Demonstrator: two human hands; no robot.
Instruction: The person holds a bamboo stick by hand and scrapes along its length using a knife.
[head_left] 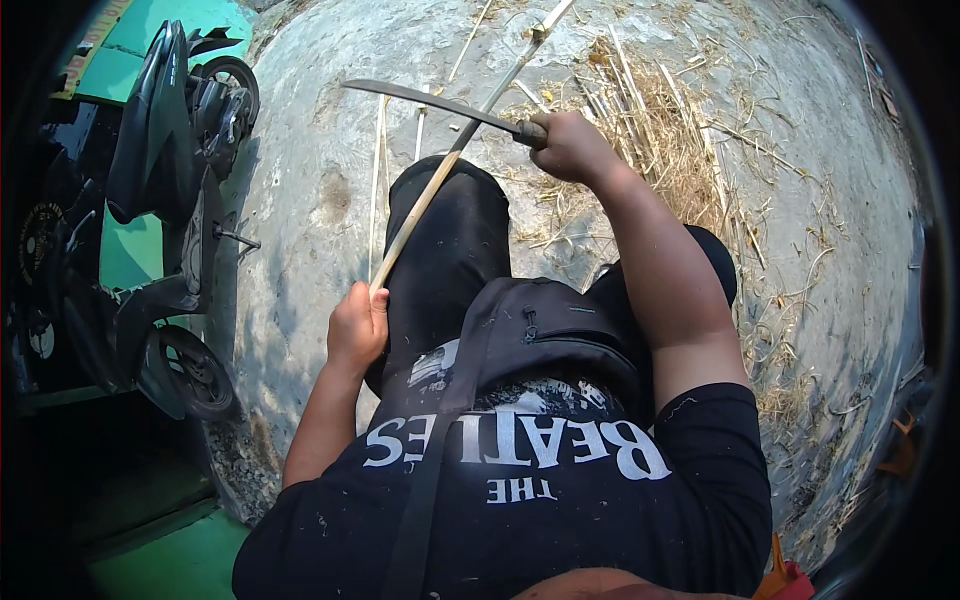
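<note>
My left hand (358,325) is closed round the near end of a long bamboo strip (430,190). The strip slants up and away to the right across my left knee, its far end reaching the top of the view. My right hand (575,148) grips the handle of a machete (435,102). Its long dark blade points left and crosses the strip just beyond my knee; whether the edge touches the strip I cannot tell.
A pile of shavings and split strips (650,130) lies on the concrete ground (310,130) ahead and to the right. Some thin strips lie just beyond my left knee. A dark motorbike (165,220) stands at the left by a green floor. A black bag (555,330) rests across my lap.
</note>
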